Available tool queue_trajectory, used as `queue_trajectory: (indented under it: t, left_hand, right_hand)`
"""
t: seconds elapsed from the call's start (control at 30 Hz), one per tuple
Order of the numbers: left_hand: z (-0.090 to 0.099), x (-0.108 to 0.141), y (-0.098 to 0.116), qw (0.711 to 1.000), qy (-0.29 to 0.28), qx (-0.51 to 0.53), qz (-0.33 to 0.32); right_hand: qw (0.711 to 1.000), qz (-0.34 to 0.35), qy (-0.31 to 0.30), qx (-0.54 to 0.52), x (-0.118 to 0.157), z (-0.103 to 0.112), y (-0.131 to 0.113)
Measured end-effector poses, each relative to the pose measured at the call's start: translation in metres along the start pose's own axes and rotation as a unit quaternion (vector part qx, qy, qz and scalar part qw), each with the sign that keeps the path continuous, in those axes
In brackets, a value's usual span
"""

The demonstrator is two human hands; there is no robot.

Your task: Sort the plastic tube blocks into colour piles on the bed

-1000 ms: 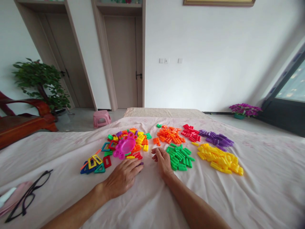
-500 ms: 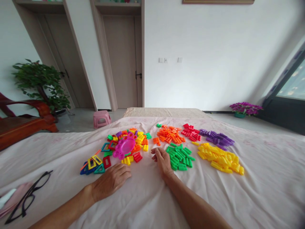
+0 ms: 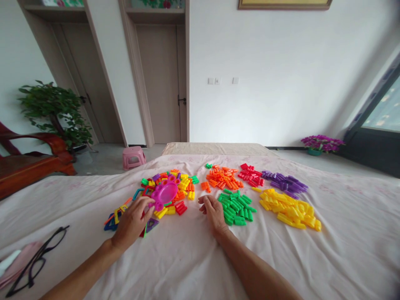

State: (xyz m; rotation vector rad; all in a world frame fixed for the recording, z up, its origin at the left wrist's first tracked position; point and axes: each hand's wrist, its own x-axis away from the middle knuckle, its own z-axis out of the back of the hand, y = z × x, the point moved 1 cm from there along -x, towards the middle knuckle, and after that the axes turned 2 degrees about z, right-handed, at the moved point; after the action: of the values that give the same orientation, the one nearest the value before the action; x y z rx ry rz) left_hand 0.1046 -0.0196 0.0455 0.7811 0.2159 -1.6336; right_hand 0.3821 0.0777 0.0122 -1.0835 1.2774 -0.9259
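Note:
My left hand (image 3: 135, 221) is over the near left side of a mixed pile, its curled fingertips at the edge of a magenta paw-shaped plastic tray (image 3: 168, 192). They seem to pinch it, though the grip is partly hidden. Just right of this hand lies a purple triangular frame tile (image 3: 152, 225), a red one partly under it. Yellow and blue frame tiles (image 3: 116, 216) stick out at its left. My right hand (image 3: 214, 212) rests on the cloth against a heap of green plastic pieces (image 3: 237, 207). Its fingers are loosely bent and apart, with nothing visible between them.
Behind the green heap are orange pieces (image 3: 222, 177), red pieces (image 3: 251, 175) and purple pieces (image 3: 289, 184). Yellow pieces (image 3: 290, 208) lie at the right. Black-framed glasses (image 3: 39, 260) are at the left on the pale cloth (image 3: 187, 266). A pink stool (image 3: 134, 157) stands beyond.
My left hand has moved from the bare cloth up and left onto the pile, reaching the tray's edge. The purple triangular tile is now uncovered. My right hand has stayed in place.

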Motion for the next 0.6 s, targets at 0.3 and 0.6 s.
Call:
queue_trajectory:
  t: [0.3, 0.6]
  left_hand:
    - [-0.034, -0.033, -0.021, 0.96, -0.073, 0.093, 0.256]
    - [-0.012, -0.026, -0.042, 0.909, 0.073, 0.213, 0.35]
  right_hand:
    - [1.0, 0.003, -0.002, 0.005, 0.001, -0.001, -0.004]
    - [1.0, 0.001, -0.006, 0.007, 0.001, -0.001, -0.002]
